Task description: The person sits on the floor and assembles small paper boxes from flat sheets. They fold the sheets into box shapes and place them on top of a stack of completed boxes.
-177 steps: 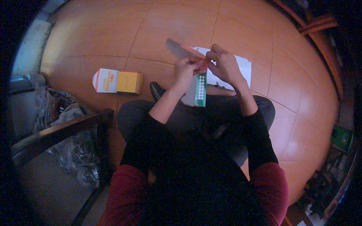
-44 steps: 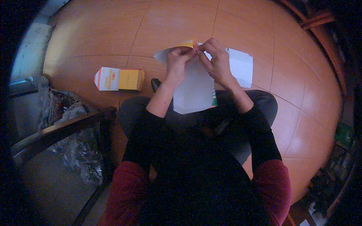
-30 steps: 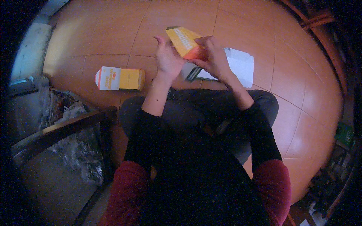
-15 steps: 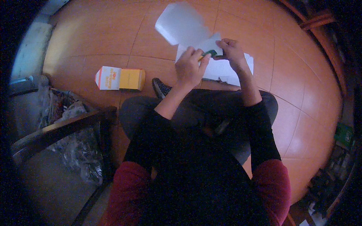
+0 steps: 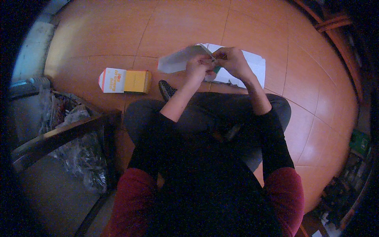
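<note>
Both of my hands meet above the floor, in front of my crossed legs, around a pale grey folded piece of card (image 5: 175, 62). It has a green part beside the fingers and a reddish edge at its left end. My left hand (image 5: 197, 70) is closed on its near edge. The fingers of my right hand (image 5: 235, 63) pinch close to the left fingertips, at the card's right end; what exactly lies between them is hidden. Beneath the hands lies a white sheet (image 5: 254, 65), flat on the floor, with a notched near edge.
A small carton (image 5: 136, 81), yellow with a white and red flap folded out, lies on the tiled floor (image 5: 110, 39) to the left. A wooden chair (image 5: 59, 138) with clear plastic bags (image 5: 87, 158) stands at the lower left. Dark clutter (image 5: 339, 193) lines the right side.
The pale card has swung down and left from its raised position. My hands have come together, the right moving left. A yellow bit seen by my left fingers no longer shows.
</note>
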A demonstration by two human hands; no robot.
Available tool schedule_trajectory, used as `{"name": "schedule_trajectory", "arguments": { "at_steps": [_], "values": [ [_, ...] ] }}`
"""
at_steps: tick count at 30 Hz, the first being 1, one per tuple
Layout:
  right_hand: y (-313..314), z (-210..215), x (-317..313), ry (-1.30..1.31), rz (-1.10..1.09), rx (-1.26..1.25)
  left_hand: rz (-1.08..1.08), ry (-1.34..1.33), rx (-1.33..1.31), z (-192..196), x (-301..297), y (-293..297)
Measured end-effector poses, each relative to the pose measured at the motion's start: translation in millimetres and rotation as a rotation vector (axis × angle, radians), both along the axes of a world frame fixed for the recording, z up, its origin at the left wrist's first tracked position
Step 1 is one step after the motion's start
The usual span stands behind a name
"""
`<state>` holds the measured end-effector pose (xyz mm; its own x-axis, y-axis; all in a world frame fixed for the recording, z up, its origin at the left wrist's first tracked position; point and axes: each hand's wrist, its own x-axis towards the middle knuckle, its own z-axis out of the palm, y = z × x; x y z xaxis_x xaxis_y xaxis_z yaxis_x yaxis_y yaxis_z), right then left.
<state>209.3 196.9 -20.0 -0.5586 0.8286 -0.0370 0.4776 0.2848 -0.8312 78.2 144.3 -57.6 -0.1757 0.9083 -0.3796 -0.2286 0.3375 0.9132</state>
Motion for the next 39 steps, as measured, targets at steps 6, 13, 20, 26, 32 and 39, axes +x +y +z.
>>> {"name": "schedule_trajectory", "arguments": {
  "at_steps": [6, 13, 20, 26, 32, 39],
  "values": [
    [-3, 5, -3, -0.051, -0.108, -0.044, 0.207, 0.057, -0.025, 10, 7, -3],
    [-11, 0, -14, 0.121, -0.152, 0.058, 0.277, -0.022, 0.012, 9, 2, -1],
    [-16, -3, -20, 0.241, -0.282, 0.065, 0.292, -0.42, 0.038, 20, -6, -2],
    [-30, -7, -29, 0.396, -0.413, 0.026, 0.12, -0.57, 0.012, 6, -17, -1],
    [-25, -14, -27, 0.59, -0.384, -0.123, 0.061, -0.381, -0.051, 14, -15, 0],
    [-20, -14, -28, 0.388, -0.276, -0.168, 0.181, -0.488, 0.096, 5, -20, 7]
  ]
}}
